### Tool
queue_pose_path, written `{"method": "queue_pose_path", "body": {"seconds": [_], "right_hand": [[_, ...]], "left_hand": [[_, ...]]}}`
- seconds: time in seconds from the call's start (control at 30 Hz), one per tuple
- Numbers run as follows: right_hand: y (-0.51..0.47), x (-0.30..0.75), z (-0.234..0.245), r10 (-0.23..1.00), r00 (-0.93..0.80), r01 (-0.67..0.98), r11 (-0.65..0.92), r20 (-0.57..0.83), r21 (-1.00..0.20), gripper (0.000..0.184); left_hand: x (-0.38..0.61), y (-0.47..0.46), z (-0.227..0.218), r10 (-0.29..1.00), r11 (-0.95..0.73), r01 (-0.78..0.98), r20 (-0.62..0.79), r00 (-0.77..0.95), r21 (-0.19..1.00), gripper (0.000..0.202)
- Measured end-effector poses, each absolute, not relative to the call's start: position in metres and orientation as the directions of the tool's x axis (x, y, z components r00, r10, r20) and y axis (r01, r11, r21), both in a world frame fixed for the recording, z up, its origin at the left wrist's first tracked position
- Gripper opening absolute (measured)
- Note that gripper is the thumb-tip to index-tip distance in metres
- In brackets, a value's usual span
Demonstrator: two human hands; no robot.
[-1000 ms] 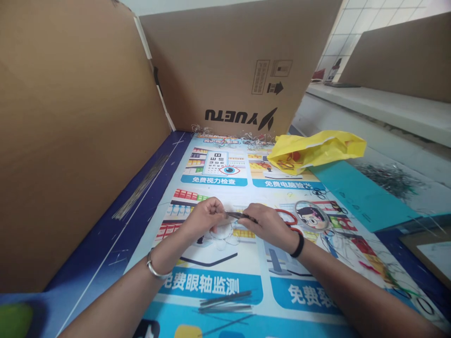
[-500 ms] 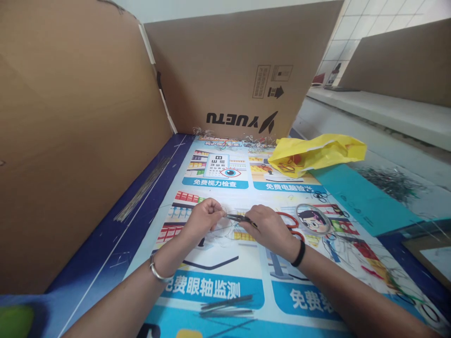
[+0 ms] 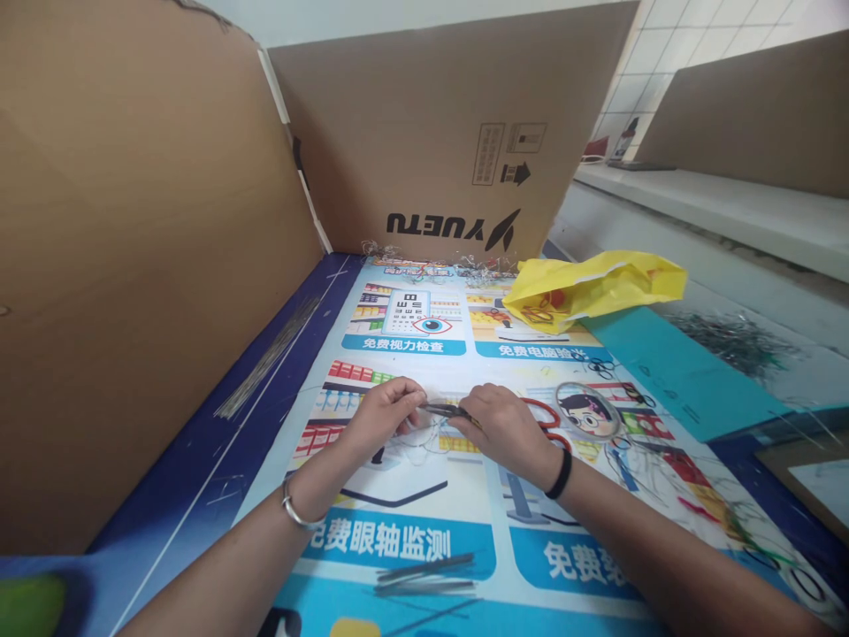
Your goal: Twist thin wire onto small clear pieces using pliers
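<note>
Right hand [image 3: 504, 425] closed around a slim dark tool [image 3: 446, 410], which points left across the gap between the hands. Left hand [image 3: 385, 414] has thumb and fingertips pinched together right at the tool's tip; too small to tell whether they nip the tip itself or the fine wire [image 3: 417, 442] looped loosely just below. Both hands low over the printed poster mat [image 3: 404, 540], about mid-table. Silver bangle [image 3: 295, 513] on left wrist, black band [image 3: 561, 473] on right.

Around them:
- red scissors [image 3: 540, 411], partly hidden just behind the right hand
- round lens disc [image 3: 587, 411] beside the scissors, to the right
- yellow plastic bag [image 3: 590, 287] farther back right, lying on the mat
- bundle of thin straight wires [image 3: 265, 358] along the left edge
- short dark rods [image 3: 424, 575] near the front edge
- cardboard box [image 3: 431, 133] standing at the back, lettering upside down
- pile of wire scraps [image 3: 730, 336] far right, well apart from the hands
</note>
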State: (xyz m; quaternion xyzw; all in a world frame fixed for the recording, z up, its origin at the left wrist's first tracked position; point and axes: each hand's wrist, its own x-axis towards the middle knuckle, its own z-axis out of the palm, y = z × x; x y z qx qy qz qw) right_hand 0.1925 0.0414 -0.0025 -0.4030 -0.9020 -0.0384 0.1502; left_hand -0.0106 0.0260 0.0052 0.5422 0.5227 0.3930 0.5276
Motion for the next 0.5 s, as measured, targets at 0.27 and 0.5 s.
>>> {"method": "queue_pose_path", "body": {"seconds": [0.27,0.5], "right_hand": [[0.0421,0.1929,-0.0035,0.695,-0.626,0.733,0.679,0.353,-0.038,0.025],[0.0413,0.1928,-0.0025,0.688,-0.617,0.733,0.679,0.381,-0.04,0.026]], "left_hand": [[-0.0085,0.0235,0.0042,0.989,0.059,0.118,-0.074,0.125,0.991,0.024],[-0.007,0.0221,0.0066,0.989,0.055,0.02,-0.057,0.136,0.998,0.02]]}}
